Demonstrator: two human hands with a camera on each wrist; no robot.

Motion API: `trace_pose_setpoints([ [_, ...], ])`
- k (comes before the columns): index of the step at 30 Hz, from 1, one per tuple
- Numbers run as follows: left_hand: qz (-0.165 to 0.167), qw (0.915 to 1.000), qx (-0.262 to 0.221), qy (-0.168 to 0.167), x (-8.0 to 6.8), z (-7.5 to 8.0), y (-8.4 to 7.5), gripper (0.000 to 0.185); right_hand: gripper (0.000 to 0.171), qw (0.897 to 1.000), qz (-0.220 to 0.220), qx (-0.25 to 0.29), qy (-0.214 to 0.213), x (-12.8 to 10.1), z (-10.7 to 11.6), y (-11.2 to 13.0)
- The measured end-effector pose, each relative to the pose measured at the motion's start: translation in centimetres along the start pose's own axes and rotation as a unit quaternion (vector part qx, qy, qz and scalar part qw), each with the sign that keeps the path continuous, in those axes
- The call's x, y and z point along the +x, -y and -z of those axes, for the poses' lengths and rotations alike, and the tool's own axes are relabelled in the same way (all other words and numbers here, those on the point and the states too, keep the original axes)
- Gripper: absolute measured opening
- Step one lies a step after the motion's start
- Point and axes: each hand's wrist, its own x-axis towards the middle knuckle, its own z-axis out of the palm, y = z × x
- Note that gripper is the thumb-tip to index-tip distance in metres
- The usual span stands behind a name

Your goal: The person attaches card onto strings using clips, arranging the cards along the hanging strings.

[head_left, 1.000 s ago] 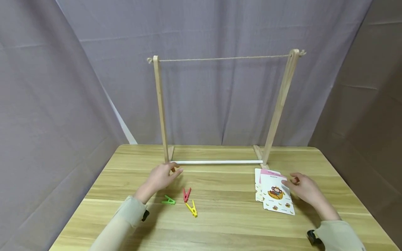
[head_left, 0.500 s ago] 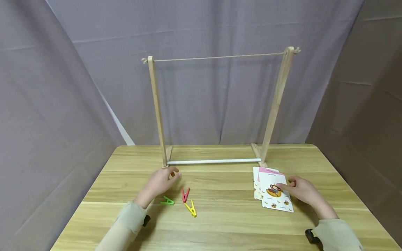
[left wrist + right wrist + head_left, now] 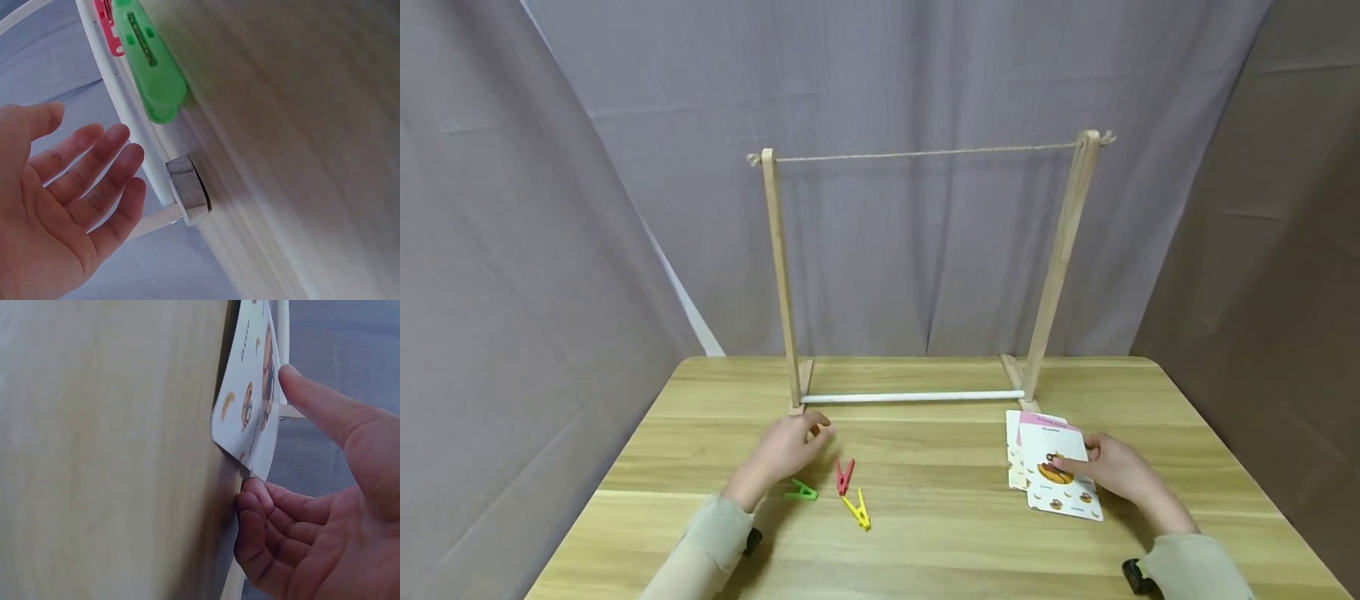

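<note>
My right hand (image 3: pixel 1122 473) pinches the right edge of a monkey picture card (image 3: pixel 1048 446), its thumb over the printed face. In the right wrist view, the fingertips (image 3: pixel 257 490) are tucked at the edge of the card (image 3: pixel 240 419), which is slightly raised from the table there. Partly covered by it lies a second card (image 3: pixel 1016 454). Over the table on the left hovers my left hand (image 3: pixel 782 450), its relaxed fingers holding nothing. Close to it lie a green clothespin (image 3: pixel 803 491), a red clothespin (image 3: pixel 844 477) and a yellow clothespin (image 3: pixel 857 510).
A wooden frame with two posts, the right post (image 3: pixel 1060 267) and the left post (image 3: pixel 782 283), stands at the back. A string (image 3: pixel 925 154) spans their tops, and a white rod (image 3: pixel 913 397) joins them low down. Grey curtains (image 3: pixel 865 250) surround the wooden table (image 3: pixel 925 550).
My right hand has moved left onto the monkey card, its thumb reaching over the picture and the fingers taking the edge. The left hand stays about where it was; the head view shifts slightly.
</note>
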Motion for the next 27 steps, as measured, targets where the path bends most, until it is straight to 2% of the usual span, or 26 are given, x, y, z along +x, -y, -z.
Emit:
trace_pose_setpoints([
  [5,-0.002,1.0,-0.009,0.003,-0.44,-0.5,0.29,0.026,0.047,1.0,0.0,-0.003,-0.003,0.02,-0.55,-0.01],
  [27,-0.002,0.9999,-0.01,0.007,-0.09,-0.6,0.39,0.024,0.059,0.999,-0.039,-0.005,-0.001,0.68,-0.32,-0.48],
])
